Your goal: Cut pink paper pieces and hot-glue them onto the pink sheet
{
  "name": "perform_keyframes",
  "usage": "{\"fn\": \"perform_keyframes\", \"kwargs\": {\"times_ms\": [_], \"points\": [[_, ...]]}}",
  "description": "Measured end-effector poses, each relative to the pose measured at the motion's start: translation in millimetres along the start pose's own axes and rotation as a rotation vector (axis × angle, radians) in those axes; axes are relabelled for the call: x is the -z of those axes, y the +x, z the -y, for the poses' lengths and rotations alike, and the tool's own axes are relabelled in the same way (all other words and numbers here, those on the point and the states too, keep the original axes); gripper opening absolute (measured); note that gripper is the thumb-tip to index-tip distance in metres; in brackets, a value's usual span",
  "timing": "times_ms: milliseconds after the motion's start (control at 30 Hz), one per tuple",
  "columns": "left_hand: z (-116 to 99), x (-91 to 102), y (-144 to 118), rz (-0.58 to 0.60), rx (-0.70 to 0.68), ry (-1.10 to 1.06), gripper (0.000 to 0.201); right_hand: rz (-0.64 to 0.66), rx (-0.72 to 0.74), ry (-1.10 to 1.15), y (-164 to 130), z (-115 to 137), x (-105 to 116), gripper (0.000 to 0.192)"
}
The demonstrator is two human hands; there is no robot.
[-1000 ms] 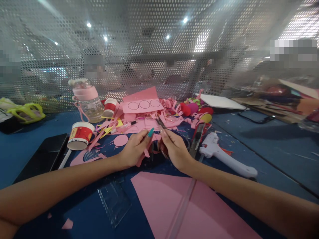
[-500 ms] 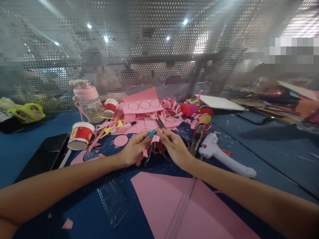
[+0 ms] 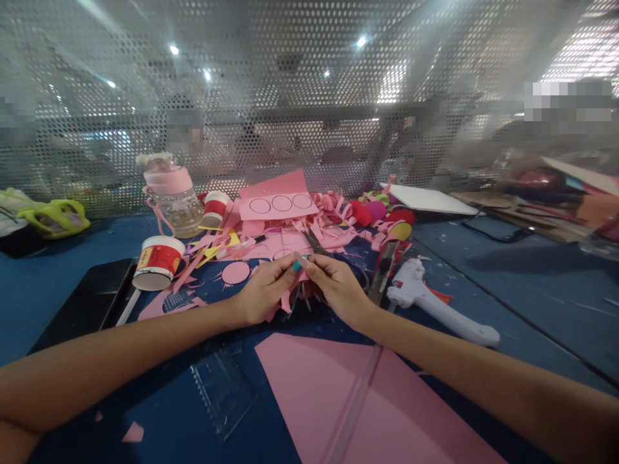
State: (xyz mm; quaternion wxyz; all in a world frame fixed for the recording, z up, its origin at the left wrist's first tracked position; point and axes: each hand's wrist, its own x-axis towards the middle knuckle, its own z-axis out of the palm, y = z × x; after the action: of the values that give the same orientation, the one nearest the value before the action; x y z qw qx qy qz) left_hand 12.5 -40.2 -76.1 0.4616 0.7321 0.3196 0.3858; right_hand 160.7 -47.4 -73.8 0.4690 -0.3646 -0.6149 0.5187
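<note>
Two hands meet over a small fringed piece of pink paper [image 3: 296, 291], which sits between them and just above the blue table [image 3: 507, 283]. The left hand [image 3: 264, 293] has its fingers closed round the left side of the paper, thumb and forefinger pinching the top edge. The right hand [image 3: 336, 287] pinches that same top edge from the other side, fingertips touching those of the left, and it seems also to carry a pair of scissors [image 3: 314, 243] whose blades stick up just beyond its knuckles; the grip on the handles is hidden.

Judging from the strips hanging below the fingers, the step in hand looks like fingering or folding a cut fringe, not cutting. The next move would call for a firm pinch by the left hand so the right can shift its hold without the strips tearing.

Just right of the right hand lies a white glue gun [image 3: 438, 299]. Nearer the person than both hands lies a large pink sheet [image 3: 338, 399]. Beyond the left hand, to its left, stands a red cup [image 3: 158, 261].
</note>
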Motion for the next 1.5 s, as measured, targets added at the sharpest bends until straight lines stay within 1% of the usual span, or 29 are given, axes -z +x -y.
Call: {"fn": "perform_keyframes", "kwargs": {"times_ms": [67,200,333,533,633,767,867,933,1033,1100,1267,1333,1433,1500], "points": [[0.4,-0.7,-0.7,-0.008,0.012,-0.067,0.037,0.004,-0.002,0.015,0.6,-2.0,0.4,0.038],[0.8,-1.2,1.4,-0.048,0.063,-0.302,0.039,-0.021,0.018,-0.037,0.5,-3.9,1.0,0.037],[2.8,1.0,7.9,-0.022,0.099,-0.470,0.039,-0.063,0.045,-0.093,-1.0,-2.8,0.7,0.038],[0.6,2.7,9.4,0.122,0.127,-0.584,0.028,-0.121,0.102,-0.199,-1.9,-3.3,1.5,0.037],[0.9,1.9,9.1,0.136,0.112,-0.647,0.027,-0.161,0.144,-0.269,-0.6,-6.6,3.3,0.038],[5.0,-1.1,8.5,0.107,0.128,-0.712,0.030,-0.206,0.183,-0.327,0.6,-7.6,4.0,0.038],[4.4,-4.3,5.8,0.096,0.141,-0.686,0.032,-0.246,0.203,-0.400,-1.1,-3.0,2.0,0.037],[0.8,-6.4,3.6,0.069,0.148,-0.634,0.032,-0.249,0.222,-0.468,-3.4,1.2,-0.1,0.036],[-6.1,-8.5,1.7,-0.001,0.140,-0.558,0.030,-0.213,0.254,-0.541,-7.0,6.0,-3.2,0.034],[-9.1,-9.2,1.9,-0.026,0.119,-0.504,0.030,-0.177,0.264,-0.546,-8.5,7.5,-4.8,0.033],[-6.9,-8.9,4.4,-0.028,0.007,-0.386,0.033,-0.079,0.234,-0.419,-9.2,6.5,-7.4,0.035],[-4.8,-8.1,4.7,-0.032,-0.007,-0.358,0.032,-0.063,0.216,-0.367,-9.5,5.6,-8.2,0.035],[-3.1,-6.6,4.6,-0.085,-0.013,-0.355,0.033,-0.047,0.200,-0.292,-10.8,4.5,-8.4,0.034],[-2.7,-5.5,4.4,-0.145,-0.028,-0.356,0.033,-0.015,0.188,-0.227,-12.0,3.8,-7.6,0.027]]}}
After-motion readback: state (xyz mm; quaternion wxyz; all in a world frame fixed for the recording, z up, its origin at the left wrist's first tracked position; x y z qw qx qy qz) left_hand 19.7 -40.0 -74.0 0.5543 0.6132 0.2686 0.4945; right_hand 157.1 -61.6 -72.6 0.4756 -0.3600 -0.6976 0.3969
